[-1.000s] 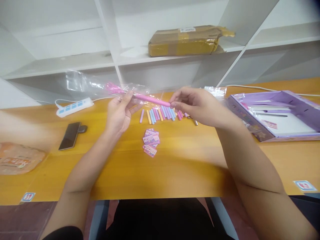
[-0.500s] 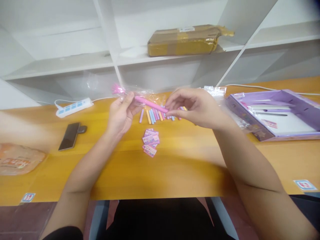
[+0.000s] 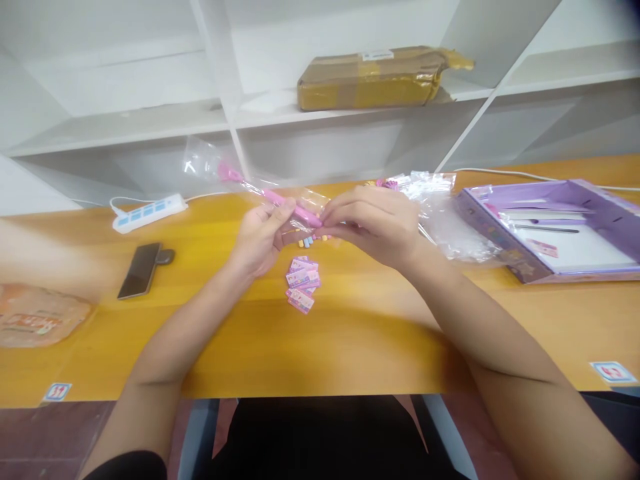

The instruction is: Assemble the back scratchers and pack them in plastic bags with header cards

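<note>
Beyond the cards (image 3: 303, 283), I log left hand (image 3: 260, 241) and right hand (image 3: 381, 223) pinching the bagged pen (image 3: 273, 197), closer together than one second ago.

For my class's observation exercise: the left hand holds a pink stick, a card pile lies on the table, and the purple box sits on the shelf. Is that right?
Not quite: in the head view, the purple box stands on the table, not the shelf. The left hand holds the pink stick, and the card pile lies on the table.
</note>
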A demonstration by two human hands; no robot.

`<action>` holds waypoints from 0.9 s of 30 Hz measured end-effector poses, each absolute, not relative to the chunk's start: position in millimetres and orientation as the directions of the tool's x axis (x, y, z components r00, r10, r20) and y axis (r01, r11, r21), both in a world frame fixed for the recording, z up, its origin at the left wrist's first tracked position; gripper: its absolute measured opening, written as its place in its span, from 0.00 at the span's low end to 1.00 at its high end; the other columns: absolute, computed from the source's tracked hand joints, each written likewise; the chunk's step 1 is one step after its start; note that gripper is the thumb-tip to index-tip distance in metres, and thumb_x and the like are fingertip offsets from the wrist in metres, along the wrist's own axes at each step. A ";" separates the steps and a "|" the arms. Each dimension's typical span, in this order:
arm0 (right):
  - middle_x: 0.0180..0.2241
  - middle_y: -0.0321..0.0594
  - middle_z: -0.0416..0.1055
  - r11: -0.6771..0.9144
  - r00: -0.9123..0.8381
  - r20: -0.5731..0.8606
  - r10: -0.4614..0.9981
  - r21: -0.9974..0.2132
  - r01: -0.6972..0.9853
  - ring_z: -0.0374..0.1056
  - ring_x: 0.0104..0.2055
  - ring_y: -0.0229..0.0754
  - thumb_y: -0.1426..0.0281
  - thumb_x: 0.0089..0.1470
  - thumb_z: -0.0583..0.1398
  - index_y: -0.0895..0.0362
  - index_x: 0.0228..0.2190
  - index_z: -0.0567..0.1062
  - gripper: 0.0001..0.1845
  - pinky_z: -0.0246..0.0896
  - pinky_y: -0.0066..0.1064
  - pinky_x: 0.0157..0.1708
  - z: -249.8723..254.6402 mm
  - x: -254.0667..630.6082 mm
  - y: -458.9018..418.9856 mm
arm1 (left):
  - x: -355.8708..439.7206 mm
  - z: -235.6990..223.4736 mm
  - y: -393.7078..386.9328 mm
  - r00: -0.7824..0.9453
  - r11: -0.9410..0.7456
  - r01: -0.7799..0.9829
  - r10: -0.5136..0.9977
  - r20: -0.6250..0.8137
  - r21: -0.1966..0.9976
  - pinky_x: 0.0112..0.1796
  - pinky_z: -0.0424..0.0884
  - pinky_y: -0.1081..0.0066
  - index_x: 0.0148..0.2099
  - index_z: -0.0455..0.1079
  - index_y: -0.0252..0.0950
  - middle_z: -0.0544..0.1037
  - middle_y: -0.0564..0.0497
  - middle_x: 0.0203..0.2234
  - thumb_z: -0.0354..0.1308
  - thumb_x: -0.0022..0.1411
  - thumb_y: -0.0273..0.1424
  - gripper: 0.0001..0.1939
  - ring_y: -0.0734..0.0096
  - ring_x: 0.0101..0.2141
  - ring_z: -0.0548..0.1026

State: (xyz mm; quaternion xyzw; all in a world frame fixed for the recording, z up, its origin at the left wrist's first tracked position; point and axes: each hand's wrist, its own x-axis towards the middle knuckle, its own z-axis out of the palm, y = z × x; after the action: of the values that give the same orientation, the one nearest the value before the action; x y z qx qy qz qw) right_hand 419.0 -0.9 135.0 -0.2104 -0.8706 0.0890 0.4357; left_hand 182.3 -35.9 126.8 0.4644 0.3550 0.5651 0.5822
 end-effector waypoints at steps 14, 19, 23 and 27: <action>0.53 0.45 0.77 0.994 -0.587 0.807 0.057 0.007 0.107 0.75 0.42 0.38 0.62 0.76 0.71 0.51 0.48 0.84 0.06 0.73 0.33 0.35 142.7 442.3 18.1 | 176.4 140.3 -37.2 0.129 -0.045 -0.316 0.988 0.090 0.948 0.32 0.84 0.72 0.49 0.76 0.35 0.85 0.51 0.30 0.78 0.73 0.44 0.20 0.69 0.29 0.84; 0.51 0.41 0.80 0.997 -0.557 0.828 0.062 -0.030 0.068 0.79 0.49 0.41 0.70 0.73 0.72 0.52 0.45 0.83 0.03 0.78 0.37 0.46 147.1 435.6 10.1 | 177.2 134.9 -37.7 0.224 -0.031 -0.295 0.969 0.101 0.955 0.31 0.84 0.71 0.57 0.74 0.35 0.87 0.49 0.36 0.83 0.66 0.47 0.30 0.66 0.31 0.86; 0.44 0.38 0.84 0.981 -0.543 0.817 0.193 -0.181 0.075 0.80 0.46 0.42 0.63 0.75 0.71 0.52 0.41 0.83 0.08 0.75 0.40 0.51 147.4 430.3 7.3 | 177.5 130.4 -38.0 0.270 -0.037 -0.240 0.957 0.103 0.970 0.31 0.84 0.70 0.60 0.73 0.37 0.87 0.48 0.38 0.84 0.63 0.51 0.36 0.64 0.34 0.88; 0.37 0.37 0.83 0.947 -0.546 0.780 0.306 -0.308 0.092 0.74 0.39 0.40 0.60 0.76 0.71 0.54 0.40 0.81 0.12 0.70 0.37 0.46 144.0 426.7 5.7 | 177.8 129.5 -38.9 0.283 -0.055 -0.233 0.951 0.122 0.971 0.32 0.86 0.68 0.61 0.72 0.38 0.85 0.49 0.40 0.83 0.64 0.51 0.36 0.64 0.36 0.87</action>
State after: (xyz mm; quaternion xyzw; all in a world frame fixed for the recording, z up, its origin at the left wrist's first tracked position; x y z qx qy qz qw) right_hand 426.7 5.7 144.0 -0.1141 -0.8716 0.1159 0.4624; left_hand 177.8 -38.9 129.5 0.5320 0.3377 0.4944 0.5988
